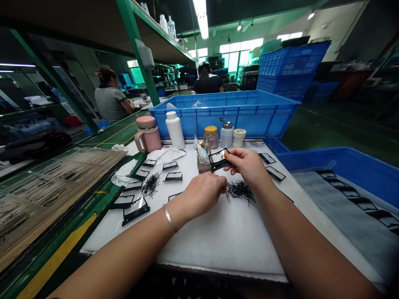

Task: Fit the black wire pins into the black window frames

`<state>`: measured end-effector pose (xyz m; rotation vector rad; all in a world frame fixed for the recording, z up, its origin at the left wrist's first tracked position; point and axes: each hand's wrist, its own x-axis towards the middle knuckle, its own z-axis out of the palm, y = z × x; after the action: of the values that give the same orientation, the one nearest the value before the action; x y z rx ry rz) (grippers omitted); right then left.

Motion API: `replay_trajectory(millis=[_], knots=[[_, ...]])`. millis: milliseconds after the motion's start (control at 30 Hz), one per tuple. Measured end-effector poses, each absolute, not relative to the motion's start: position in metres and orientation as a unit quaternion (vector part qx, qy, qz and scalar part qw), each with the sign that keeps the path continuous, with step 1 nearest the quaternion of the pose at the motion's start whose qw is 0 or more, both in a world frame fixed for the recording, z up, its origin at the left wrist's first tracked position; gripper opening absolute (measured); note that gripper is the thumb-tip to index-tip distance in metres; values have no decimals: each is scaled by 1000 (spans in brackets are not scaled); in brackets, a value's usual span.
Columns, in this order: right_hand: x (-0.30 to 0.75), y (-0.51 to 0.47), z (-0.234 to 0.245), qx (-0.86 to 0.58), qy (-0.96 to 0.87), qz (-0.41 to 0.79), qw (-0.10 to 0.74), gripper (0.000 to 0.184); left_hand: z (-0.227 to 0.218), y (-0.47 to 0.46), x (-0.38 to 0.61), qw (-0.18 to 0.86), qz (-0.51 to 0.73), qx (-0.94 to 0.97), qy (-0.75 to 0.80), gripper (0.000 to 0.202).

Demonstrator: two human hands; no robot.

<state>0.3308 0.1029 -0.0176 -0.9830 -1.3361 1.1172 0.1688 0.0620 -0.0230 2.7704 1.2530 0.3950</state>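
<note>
My right hand (245, 164) pinches a small black rectangular frame (218, 165) at its right end, raised a little over the white work board (224, 245). Fingers curled, my left hand (204, 192) is closed beside a loose pile of thin black strips (240, 190); its fingertips are turned away, so anything in them is hidden. Another heap of black strips (151, 185) lies to the left. Around that heap are several more black frames (136, 211), and a few others (276, 173) rest along the board's right side.
Behind the board stand a pink mug (149, 135), a white bottle (175, 131), a yellow-lidded jar (211, 137), a pump bottle (226, 135) and a large blue crate (237, 118). A blue bin (352, 155) with frames sits right, clear trays (52, 187) left. Two people sit farther off.
</note>
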Motion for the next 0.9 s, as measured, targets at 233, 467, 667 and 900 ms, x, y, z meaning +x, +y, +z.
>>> replay_trajectory(millis=[233, 467, 667, 900], knots=[[316, 90, -16, -409, -575, 499, 503, 18, -5, 57, 137, 88, 339, 821, 451, 10], [299, 83, -23, -418, -593, 527, 443, 17, -21, 61, 124, -19, 357, 814, 457, 10], [291, 75, -19, -403, -597, 551, 420, 18, -21, 59, 121, -49, 329, 825, 457, 14], [291, 75, -23, -381, -598, 551, 440, 18, -22, 58, 121, -72, 298, 823, 479, 14]])
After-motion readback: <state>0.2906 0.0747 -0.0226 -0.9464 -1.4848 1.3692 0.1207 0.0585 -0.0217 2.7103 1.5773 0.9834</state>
